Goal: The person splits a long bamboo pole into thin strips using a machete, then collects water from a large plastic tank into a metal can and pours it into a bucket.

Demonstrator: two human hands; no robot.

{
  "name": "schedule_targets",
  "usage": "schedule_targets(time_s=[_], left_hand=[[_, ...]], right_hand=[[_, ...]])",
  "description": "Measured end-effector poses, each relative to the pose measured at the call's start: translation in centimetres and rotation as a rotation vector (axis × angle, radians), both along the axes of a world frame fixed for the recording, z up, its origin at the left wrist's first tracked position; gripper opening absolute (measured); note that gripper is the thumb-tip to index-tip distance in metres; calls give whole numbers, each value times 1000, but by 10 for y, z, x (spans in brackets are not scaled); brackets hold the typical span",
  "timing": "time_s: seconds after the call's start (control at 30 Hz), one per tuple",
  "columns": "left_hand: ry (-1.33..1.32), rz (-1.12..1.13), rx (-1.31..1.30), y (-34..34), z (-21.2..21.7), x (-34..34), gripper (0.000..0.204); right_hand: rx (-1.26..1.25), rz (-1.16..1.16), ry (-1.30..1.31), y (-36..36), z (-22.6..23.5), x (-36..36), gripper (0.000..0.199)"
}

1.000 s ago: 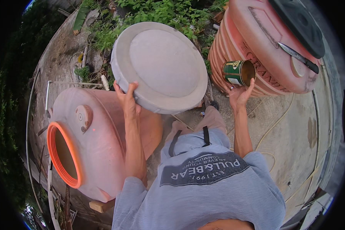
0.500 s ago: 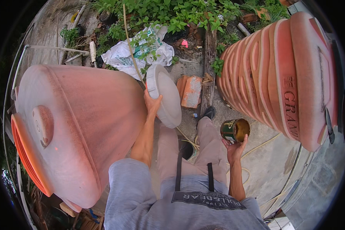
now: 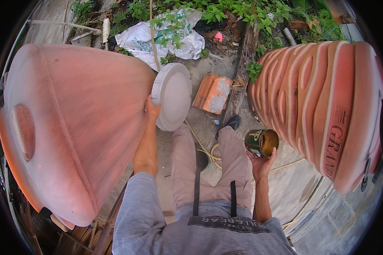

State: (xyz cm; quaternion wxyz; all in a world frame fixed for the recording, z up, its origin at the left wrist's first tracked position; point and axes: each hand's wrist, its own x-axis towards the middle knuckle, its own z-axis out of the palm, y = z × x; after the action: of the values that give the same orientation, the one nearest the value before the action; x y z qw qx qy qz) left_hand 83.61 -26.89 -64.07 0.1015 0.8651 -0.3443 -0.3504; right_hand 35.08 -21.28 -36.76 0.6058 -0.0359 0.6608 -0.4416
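My left hand (image 3: 152, 109) grips the rim of a round grey lid (image 3: 176, 97), with its flat face turned up toward me. That lid is tilted beside the narrow end of a large faded-orange plastic tank (image 3: 93, 114). On the right, my right hand (image 3: 261, 165) holds a dark green tin can (image 3: 254, 141) from below, fingers curled up its side. The can is open at the top and its inside looks yellowish brown; whether anything is in it I cannot tell. Just beyond the can is a second orange tank (image 3: 300, 95) with wavy ribs.
Orange bricks (image 3: 215, 93) lie on the concrete ahead, near a wooden beam (image 3: 246, 63). A crumpled white sack (image 3: 166, 36) and green plants are at the back. A yellowish hose (image 3: 204, 148) runs by my legs, next to a dark bucket (image 3: 203, 160).
The view has shifted. My left hand has moved slightly left with the lid, whose face now turns more toward me. My right hand still holds the can in nearly the same place.
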Motion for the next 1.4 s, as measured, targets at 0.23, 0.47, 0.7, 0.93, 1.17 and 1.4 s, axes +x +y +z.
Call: schedule_targets(time_s=[0.23, 0.47, 0.7, 0.93, 1.17, 1.4], left_hand=[[-30, 147, 85, 8, 2, -23, 88], [192, 259, -159, 67, 81, -78, 72], [670, -47, -162, 183, 246, -109, 57], [782, 280, -747, 192, 574, -19, 64], [-371, 152, -1326, 187, 697, 102, 90], [-692, 286, -1056, 213, 720, 218, 36]], right_hand=[[-33, 42, 26, -22, 11, 16, 89], [-30, 194, -4, -45, 33, 36, 93], [-193, 637, -227, -115, 88, 134, 91], [-656, 1061, -456, -133, 284, 362, 84], [-761, 1492, -639, -47, 402, 546, 83], [-1094, 1593, -408, -12, 405, 657, 78]])
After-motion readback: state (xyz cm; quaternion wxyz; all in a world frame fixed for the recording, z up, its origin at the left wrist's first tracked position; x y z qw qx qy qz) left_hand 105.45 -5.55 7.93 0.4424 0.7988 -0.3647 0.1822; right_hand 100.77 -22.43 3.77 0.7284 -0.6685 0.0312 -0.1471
